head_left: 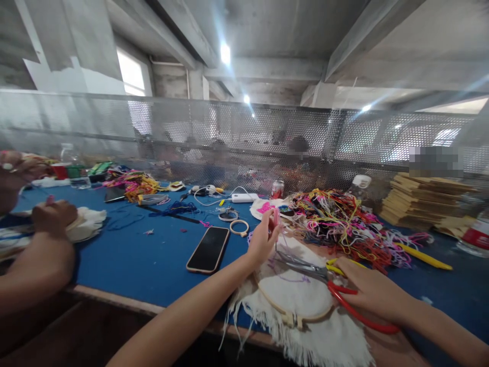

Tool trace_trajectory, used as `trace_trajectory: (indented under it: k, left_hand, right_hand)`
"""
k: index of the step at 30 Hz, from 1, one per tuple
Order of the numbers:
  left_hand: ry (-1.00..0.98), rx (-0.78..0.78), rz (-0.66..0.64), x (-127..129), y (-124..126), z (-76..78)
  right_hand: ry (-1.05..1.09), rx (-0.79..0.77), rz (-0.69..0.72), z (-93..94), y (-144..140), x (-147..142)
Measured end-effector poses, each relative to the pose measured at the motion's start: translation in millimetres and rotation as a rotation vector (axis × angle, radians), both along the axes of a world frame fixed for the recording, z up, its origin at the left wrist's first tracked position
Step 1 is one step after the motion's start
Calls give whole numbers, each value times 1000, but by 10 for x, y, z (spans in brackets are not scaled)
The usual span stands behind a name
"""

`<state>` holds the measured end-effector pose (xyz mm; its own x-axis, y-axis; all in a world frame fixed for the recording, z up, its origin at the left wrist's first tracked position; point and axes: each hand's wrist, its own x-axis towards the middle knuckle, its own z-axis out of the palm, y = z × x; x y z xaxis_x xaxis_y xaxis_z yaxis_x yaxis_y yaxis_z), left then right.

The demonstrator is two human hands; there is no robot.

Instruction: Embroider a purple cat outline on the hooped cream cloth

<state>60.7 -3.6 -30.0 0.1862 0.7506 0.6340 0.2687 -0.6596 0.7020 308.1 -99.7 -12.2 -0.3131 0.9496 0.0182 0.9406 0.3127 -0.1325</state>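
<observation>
My left hand (263, 237) pinches a pink punch needle (276, 216) upright, its thin metal shaft pointing down over white cloth. My right hand (370, 288) grips a pair of scissors (305, 266) with red and yellow on its handles; the blades reach left toward the needle's tip. Below both hands, a round embroidery hoop (319, 317) holds the white cloth (298, 295), whose frayed edge hangs over the table's front. Loose purple yarn (292, 279) lies across the cloth near the blades. Whether the blades touch the yarn is hard to make out.
A phone (208, 250) and a small hoop (239, 228) lie left of the cloth. Tangled yarn (340, 219) heaps behind my right hand, beside a yellow tool (424, 256), a can (277, 189) and stacked brown packets (416, 201). Another person's hand (53, 216) works at left.
</observation>
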Motion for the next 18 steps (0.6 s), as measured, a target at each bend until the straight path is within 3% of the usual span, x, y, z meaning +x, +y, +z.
trace_trajectory:
  k: [10, 18]
  left_hand:
    - [-36, -50, 15, -5, 20, -13]
    - [-19, -61, 7, 12, 4, -24]
  right_hand:
    - [67, -114, 109, -39, 189, 39]
    - [9, -145, 98, 77, 230, -48]
